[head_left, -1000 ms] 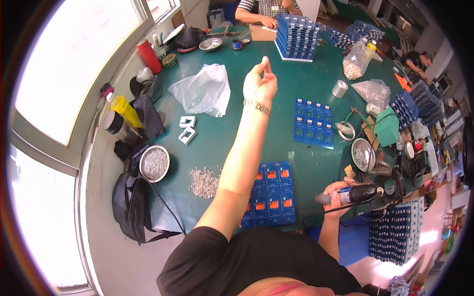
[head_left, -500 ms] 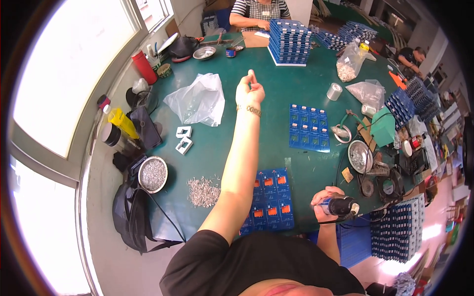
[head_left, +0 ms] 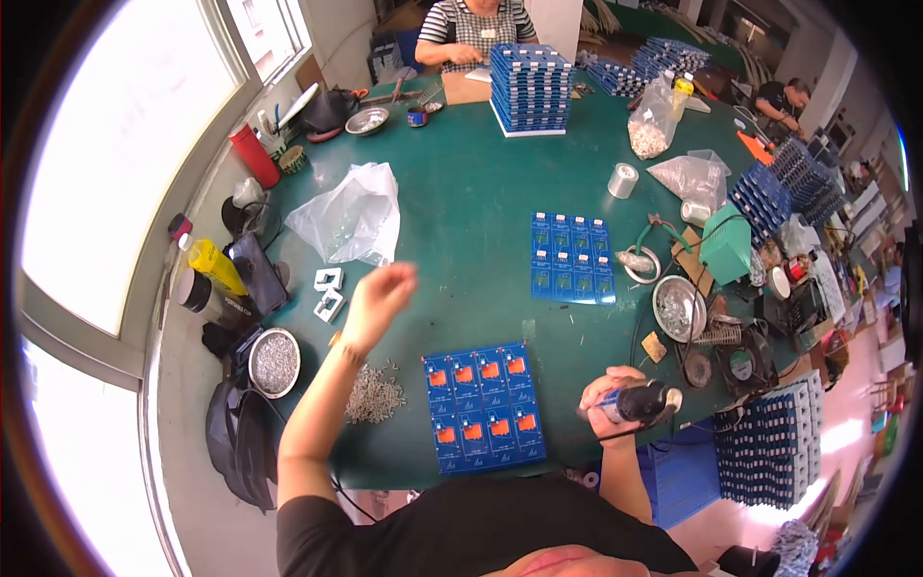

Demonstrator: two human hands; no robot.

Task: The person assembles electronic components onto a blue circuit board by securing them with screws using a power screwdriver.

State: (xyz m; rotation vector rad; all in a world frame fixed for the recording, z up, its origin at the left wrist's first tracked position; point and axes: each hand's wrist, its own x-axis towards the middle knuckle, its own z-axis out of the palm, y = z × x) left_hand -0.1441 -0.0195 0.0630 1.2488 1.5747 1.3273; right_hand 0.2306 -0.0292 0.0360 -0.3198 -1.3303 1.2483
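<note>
Now hovering L hand (head_left: 382,293) loosely curled, empty maybe, above screw pile (head_left: 375,394); gripping driver (head_left: 635,402) w/ R hand (head_left: 606,396) beside board (head_left: 484,406). Risking scattering screws if dropping carelessly.

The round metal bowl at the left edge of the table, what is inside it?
The bowl is filled almost to the rim with small silvery metal parts, like the loose pile on the green table beside it. Its bottom is covered by them, and single parts are too small to tell.

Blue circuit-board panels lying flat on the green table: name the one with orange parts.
The near blue panel, beside the right hand; the far panel carries white parts.
</note>
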